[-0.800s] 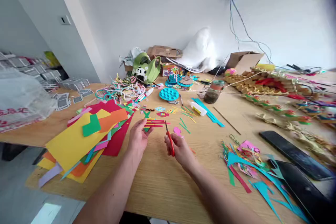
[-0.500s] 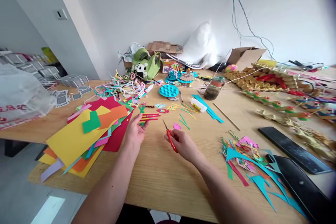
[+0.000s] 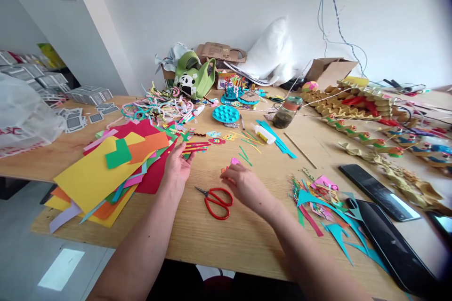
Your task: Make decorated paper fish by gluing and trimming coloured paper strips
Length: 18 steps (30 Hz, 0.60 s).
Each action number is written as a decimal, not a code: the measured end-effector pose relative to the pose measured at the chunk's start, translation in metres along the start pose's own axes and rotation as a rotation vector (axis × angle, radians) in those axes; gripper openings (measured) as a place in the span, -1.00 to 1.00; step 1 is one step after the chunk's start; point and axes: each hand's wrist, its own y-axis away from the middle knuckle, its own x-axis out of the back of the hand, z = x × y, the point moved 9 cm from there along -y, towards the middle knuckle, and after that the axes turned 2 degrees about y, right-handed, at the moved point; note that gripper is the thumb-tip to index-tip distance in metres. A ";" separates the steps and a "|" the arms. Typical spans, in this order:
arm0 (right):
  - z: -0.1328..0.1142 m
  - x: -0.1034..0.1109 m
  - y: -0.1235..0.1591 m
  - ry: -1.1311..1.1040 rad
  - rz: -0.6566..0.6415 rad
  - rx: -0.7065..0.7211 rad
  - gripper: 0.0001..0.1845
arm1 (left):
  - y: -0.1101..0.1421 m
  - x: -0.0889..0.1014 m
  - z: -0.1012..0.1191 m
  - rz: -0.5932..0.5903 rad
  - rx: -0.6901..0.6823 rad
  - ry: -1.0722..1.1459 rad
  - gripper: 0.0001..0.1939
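Observation:
My left hand [image 3: 177, 165] holds several thin red paper strips [image 3: 198, 144] between thumb and fingers. Some green and yellow show beneath them. Red-handled scissors [image 3: 218, 202] lie on the table between my hands, blades pointing left. My right hand [image 3: 249, 186] hovers just right of the scissors, fingers loosely bent, with nothing visible in them. Close to its fingertips is a small orange paper piece [image 3: 224, 170], partly hidden, and a pink paper cutout [image 3: 235, 161] lies just beyond. Paper fish, among them a red one [image 3: 216, 141], lie past the strips.
Coloured paper sheets [image 3: 84, 174] pile up at left. Paper scraps [image 3: 318, 193] and black phones [image 3: 379, 193] lie at right. Farther back are a glue bottle [image 3: 264, 135], blue strips [image 3: 278, 140], a wooden stick [image 3: 300, 150], a glass jar [image 3: 286, 113] and a blue paint palette [image 3: 226, 114].
My right hand has let go of the scissors, which now rest on the table. My left hand still holds the strips. The view has shifted slightly.

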 end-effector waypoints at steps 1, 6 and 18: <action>0.010 0.006 -0.004 0.053 0.021 -0.006 -0.76 | 0.000 0.000 -0.001 -0.003 0.012 -0.003 -0.86; 0.031 0.001 -0.025 0.304 -0.113 0.136 -0.80 | 0.003 -0.005 -0.005 -0.046 0.045 -0.001 -0.87; 0.014 -0.031 -0.030 0.585 -0.139 0.651 -0.72 | 0.006 -0.007 -0.008 -0.055 0.069 0.005 -0.87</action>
